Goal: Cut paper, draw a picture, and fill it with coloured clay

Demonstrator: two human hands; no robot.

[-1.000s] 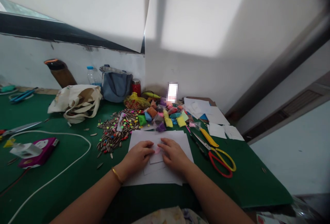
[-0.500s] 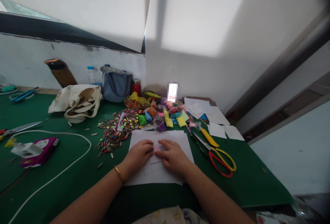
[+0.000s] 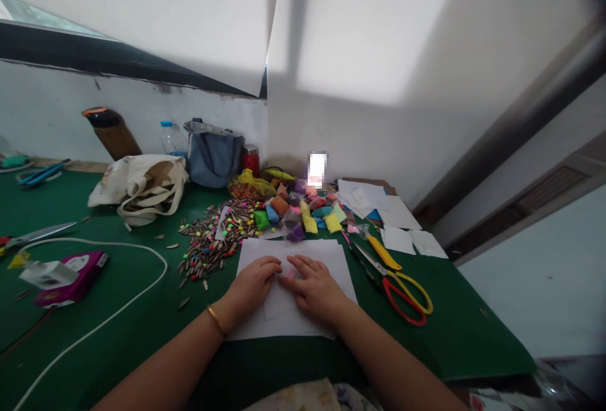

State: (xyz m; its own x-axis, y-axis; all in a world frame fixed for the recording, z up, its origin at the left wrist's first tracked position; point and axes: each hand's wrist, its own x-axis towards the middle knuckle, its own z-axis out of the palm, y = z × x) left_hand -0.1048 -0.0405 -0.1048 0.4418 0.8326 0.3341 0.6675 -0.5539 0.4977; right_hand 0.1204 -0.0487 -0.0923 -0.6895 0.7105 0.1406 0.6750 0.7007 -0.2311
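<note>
A stack of white paper sheets (image 3: 303,322) lies on the green table. My left hand (image 3: 258,281) rests on its left half, fingers bent together and closed at the edge of a small white paper; the fingertips hide most of that paper. My right hand (image 3: 315,288) lies across from it with its fingers stretched out and slightly apart, pressing down. Between the fingertips shows a small flat pink piece (image 3: 290,273), partly covered by my right fingers. Whether it lies on or under the small paper, I cannot tell.
Sunflower seeds mixed with coloured beads (image 3: 208,250) lie left of the sheets, bagged coloured clay (image 3: 310,225) behind. Scissors (image 3: 402,294) and a yellow-handled cutter (image 3: 384,252) are on the right. A white cable (image 3: 118,322) curves at left; bags (image 3: 215,155) stand behind.
The small paper's lower part, visible between my hands before, no longer shows there. My right fingertips have shifted slightly left; my left hand has barely moved.
</note>
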